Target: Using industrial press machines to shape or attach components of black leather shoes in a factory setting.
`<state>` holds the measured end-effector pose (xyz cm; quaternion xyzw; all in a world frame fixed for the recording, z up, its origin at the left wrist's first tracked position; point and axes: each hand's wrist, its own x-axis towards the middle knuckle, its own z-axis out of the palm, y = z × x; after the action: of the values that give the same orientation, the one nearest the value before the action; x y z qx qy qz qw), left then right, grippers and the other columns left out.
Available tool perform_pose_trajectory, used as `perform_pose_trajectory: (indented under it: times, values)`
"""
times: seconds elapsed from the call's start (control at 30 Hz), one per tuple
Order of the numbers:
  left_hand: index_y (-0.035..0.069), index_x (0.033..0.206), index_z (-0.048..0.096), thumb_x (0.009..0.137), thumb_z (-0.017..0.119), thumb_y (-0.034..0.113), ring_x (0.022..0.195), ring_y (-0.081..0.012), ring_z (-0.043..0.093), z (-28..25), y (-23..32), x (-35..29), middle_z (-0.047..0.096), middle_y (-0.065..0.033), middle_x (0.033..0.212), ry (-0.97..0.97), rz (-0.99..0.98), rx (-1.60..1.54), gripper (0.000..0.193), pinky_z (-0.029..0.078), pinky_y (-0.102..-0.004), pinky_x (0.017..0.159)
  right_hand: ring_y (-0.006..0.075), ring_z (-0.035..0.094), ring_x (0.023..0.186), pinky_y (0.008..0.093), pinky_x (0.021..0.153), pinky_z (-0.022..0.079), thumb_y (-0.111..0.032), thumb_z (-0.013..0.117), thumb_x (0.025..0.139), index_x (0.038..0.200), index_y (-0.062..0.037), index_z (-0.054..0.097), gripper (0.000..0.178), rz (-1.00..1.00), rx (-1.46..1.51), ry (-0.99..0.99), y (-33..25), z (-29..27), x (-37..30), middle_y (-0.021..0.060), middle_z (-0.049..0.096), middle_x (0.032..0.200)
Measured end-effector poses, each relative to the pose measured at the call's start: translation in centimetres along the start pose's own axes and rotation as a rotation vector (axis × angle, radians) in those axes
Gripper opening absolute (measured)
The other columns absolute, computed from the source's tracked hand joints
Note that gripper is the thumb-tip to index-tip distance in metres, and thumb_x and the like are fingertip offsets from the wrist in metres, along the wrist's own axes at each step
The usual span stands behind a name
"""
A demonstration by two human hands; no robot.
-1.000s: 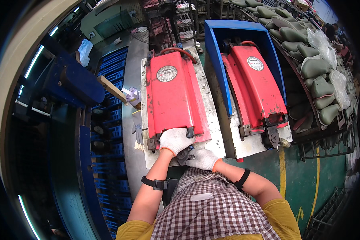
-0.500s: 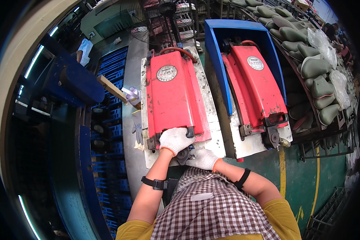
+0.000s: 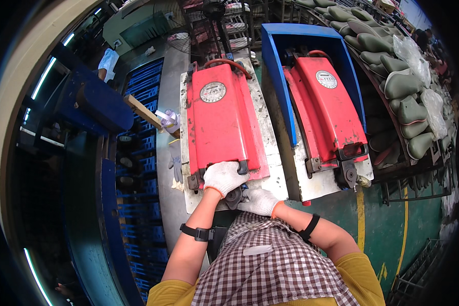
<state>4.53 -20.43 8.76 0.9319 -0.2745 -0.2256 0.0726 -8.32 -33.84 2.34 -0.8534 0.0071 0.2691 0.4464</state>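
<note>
Gloved hands at the near end of a red press lid

Left hand (image 3: 223,177) grips the black handle (image 3: 241,167); right hand (image 3: 259,201) curled just below; round white label (image 3: 212,92) far.

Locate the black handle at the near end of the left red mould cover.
In the head view, the black handle sits just left of centre, at the left red mould cover's near edge, gripped by the white-gloved left hand.
</note>
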Motion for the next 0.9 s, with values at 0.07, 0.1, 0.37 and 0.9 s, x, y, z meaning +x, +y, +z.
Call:
perform_pose_trajectory:
  times: [0.07, 0.1, 0.37, 0.9]
  values:
    - [0.010, 0.099, 0.082, 0.084, 0.067, 0.065, 0.093, -0.0374, 0.076, -0.09, 0.03, 0.00, 0.079, -0.0184, 0.099, -0.002, 0.002, 0.003, 0.059, 0.060, -0.0490, 0.086, 0.0420, 0.074, 0.101, 0.0467, 0.092, 0.057, -0.050, 0.072, 0.091, 0.118, -0.0015, 0.072, 0.056, -0.006, -0.002, 0.003, 0.34, 0.17, 0.15, 0.0275, 0.075, 0.106]
    - [0.010, 0.099, 0.082, 0.084, 0.067, 0.065, 0.093, -0.0376, 0.076, -0.10, 0.00, -0.02, 0.079, -0.0183, 0.099, -0.004, 0.004, 0.007, 0.059, 0.060, -0.0491, 0.086, 0.0420, 0.074, 0.101, 0.0467, 0.092, 0.057, -0.050, 0.072, 0.091, 0.118, -0.0015, 0.072, 0.056, -0.006, -0.002, 0.002, 0.32, 0.17, 0.14, 0.0275, 0.075, 0.106]
    - [0.010, 0.101, 0.081, 0.084, 0.067, 0.065, 0.094, -0.0375, 0.076, -0.12, 0.06, -0.16, 0.078, -0.0191, 0.099, 0.002, 0.001, -0.001, 0.059, 0.059, -0.0490, 0.086, 0.0418, 0.074, 0.101, 0.0470, 0.092, 0.057, -0.053, 0.071, 0.091, 0.119, -0.0029, 0.073, 0.057, -0.026, -0.017, 0.006, 0.43, 0.20, 0.16, 0.0270, 0.076, 0.106]
    - [0.010, 0.099, 0.081, 0.085, 0.066, 0.064, 0.093, -0.0378, 0.077, -0.12, 0.09, -0.18, 0.079, -0.0188, 0.098, 0.012, -0.001, 0.009, 0.058, 0.060, -0.0489, 0.084, 0.0426, 0.073, 0.102, 0.0482, 0.091, 0.056, -0.051, 0.073, 0.090, 0.117, -0.0017, 0.073, 0.056, -0.026, -0.015, 0.002, 0.52, 0.16, 0.32, 0.0281, 0.075, 0.106]
